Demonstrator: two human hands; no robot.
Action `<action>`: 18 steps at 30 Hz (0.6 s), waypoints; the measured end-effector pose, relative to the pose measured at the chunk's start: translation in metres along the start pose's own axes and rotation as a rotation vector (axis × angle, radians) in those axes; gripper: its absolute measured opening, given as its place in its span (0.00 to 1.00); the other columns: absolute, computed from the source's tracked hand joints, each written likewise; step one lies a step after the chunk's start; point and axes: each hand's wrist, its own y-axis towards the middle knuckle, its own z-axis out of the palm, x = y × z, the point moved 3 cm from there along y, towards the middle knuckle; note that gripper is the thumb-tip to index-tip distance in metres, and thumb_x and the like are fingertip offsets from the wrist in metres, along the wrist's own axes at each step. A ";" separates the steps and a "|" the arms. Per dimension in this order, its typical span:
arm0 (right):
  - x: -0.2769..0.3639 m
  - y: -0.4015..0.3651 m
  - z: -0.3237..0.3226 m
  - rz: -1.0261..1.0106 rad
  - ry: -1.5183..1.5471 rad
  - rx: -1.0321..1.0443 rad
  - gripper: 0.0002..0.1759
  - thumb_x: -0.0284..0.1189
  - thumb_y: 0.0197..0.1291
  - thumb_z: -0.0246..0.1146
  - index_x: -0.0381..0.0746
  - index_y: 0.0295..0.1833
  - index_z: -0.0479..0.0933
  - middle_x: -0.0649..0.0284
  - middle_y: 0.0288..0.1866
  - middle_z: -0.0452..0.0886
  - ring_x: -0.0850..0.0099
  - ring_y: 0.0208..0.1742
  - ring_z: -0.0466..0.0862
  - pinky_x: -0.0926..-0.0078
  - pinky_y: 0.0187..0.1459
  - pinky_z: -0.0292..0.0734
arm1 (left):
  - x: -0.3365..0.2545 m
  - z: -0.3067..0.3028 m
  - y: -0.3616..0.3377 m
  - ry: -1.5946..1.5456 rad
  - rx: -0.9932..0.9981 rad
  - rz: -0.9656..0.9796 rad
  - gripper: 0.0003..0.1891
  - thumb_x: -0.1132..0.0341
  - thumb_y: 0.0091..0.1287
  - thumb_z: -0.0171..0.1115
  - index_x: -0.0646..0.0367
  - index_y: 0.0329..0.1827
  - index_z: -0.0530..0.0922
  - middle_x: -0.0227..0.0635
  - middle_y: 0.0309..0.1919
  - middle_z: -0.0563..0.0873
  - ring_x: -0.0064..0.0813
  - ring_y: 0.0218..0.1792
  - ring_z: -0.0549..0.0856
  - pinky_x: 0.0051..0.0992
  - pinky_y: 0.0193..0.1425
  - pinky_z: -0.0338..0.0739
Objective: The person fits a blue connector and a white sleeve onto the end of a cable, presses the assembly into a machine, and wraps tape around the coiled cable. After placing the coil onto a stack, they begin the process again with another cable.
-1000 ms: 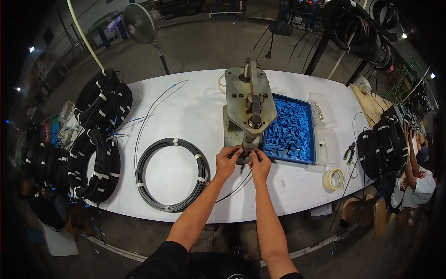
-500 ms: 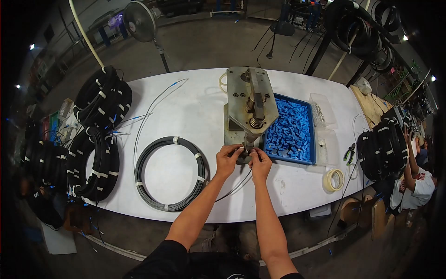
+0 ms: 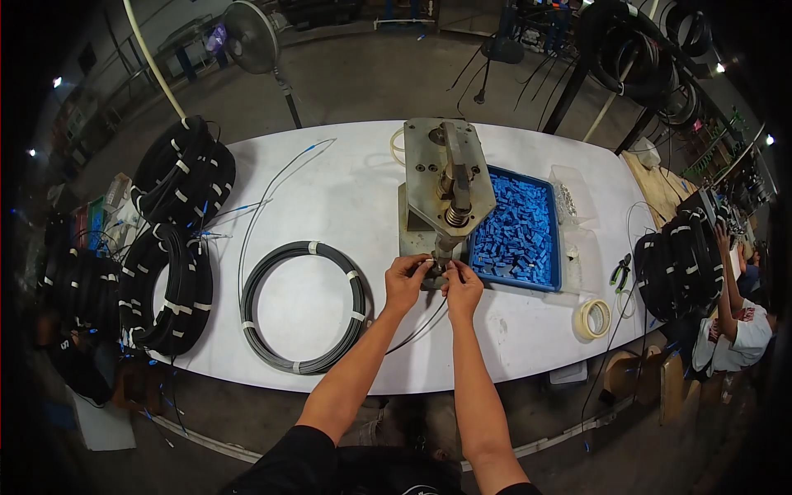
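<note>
While black cable coils (image 3: 183,173) crowd the left end of the white table (image 3: 346,190), a grey coil (image 3: 247,309) lies flat left of centre. Just right of it, the left hand (image 3: 406,280) and right hand (image 3: 462,285) meet at the foot of the metal press (image 3: 445,186) at centre frame. Each hand's fingers are pinched narrow on the end of a thin dark cable (image 3: 417,330), which trails down-left towards the table's near edge. Whatever sits on that end is too small to tell. Right of the press stands a blue tray (image 3: 558,247) of small blue parts (image 3: 516,223). Further right lie a tape roll (image 3: 580,320) and pliers (image 3: 620,271), and another person (image 3: 738,322) sits at the far right.
</note>
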 end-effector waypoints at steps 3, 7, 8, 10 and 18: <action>-0.001 0.000 0.001 0.006 0.004 -0.002 0.15 0.31 0.65 0.66 0.30 0.49 0.80 0.63 0.28 0.80 0.81 0.16 0.73 0.83 0.17 0.65 | 0.000 -0.001 0.000 0.014 -0.006 0.009 0.08 0.72 0.63 0.70 0.61 0.45 0.87 0.37 0.40 0.85 0.25 0.42 0.83 0.24 0.48 0.76; -0.002 0.002 0.000 0.006 0.006 -0.006 0.14 0.31 0.65 0.66 0.30 0.48 0.81 0.63 0.28 0.80 0.81 0.16 0.72 0.83 0.17 0.66 | 0.004 0.000 0.001 0.026 -0.013 0.038 0.09 0.71 0.62 0.70 0.60 0.45 0.87 0.36 0.39 0.85 0.25 0.42 0.83 0.24 0.47 0.76; -0.003 0.001 0.000 0.006 0.005 -0.005 0.14 0.31 0.65 0.66 0.30 0.48 0.81 0.63 0.28 0.80 0.81 0.16 0.72 0.83 0.17 0.66 | 0.003 -0.001 0.001 0.026 -0.014 0.038 0.09 0.71 0.62 0.70 0.60 0.45 0.87 0.36 0.39 0.85 0.25 0.42 0.83 0.24 0.47 0.76; -0.002 0.002 0.000 0.000 -0.008 -0.007 0.14 0.30 0.65 0.66 0.30 0.48 0.81 0.63 0.28 0.80 0.81 0.16 0.73 0.83 0.17 0.66 | 0.003 0.000 0.001 0.027 -0.013 0.023 0.09 0.72 0.62 0.70 0.60 0.45 0.87 0.37 0.39 0.85 0.25 0.42 0.83 0.24 0.47 0.76; -0.002 0.001 0.000 -0.006 0.009 -0.004 0.14 0.30 0.65 0.66 0.29 0.48 0.81 0.63 0.28 0.81 0.81 0.17 0.73 0.83 0.17 0.66 | 0.002 -0.001 0.001 0.013 -0.003 -0.005 0.09 0.72 0.62 0.70 0.61 0.45 0.87 0.37 0.40 0.85 0.25 0.42 0.83 0.25 0.49 0.76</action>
